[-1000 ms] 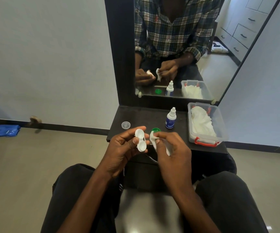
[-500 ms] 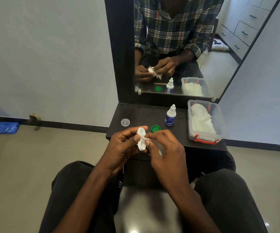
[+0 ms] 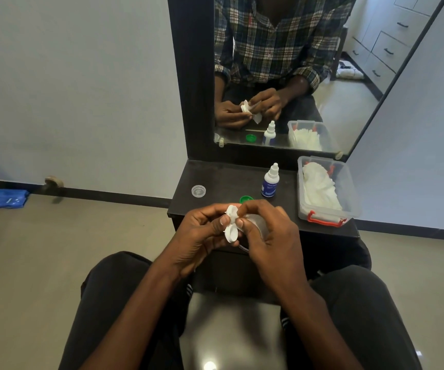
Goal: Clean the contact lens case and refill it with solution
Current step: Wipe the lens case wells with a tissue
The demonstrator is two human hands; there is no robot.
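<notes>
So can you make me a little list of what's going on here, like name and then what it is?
left hand: holds the white lens case
right hand: holds a tissue against the case
bottle: upright on the shelf, nozzle bare
green cap: on the shelf, behind the hands
clear cap: on the shelf, left, by itself
box: right end of shelf, open, white tissues inside
mirror: behind the shelf, shows the hands
</notes>
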